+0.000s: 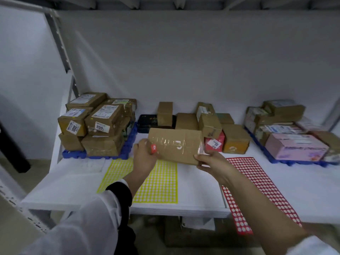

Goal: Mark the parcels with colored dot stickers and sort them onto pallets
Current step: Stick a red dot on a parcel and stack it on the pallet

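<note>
white table (193,183) carries sticker sheets, partly covered by forearms. left hand (144,156) and right hand (211,162) grasp a taped brown parcel (174,145) at its ends, raised above the table; its markings are blurred and it hides loose boxes (211,124) behind.

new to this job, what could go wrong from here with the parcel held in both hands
1. The brown cardboard parcel wrapped in glossy clear tape is gripped only at its ends by the left hand and right hand above the white table; it could slip.
2. The red dot sticker sheet overhangs the table's front edge beneath the right forearm; a brush might drag it off.
</note>
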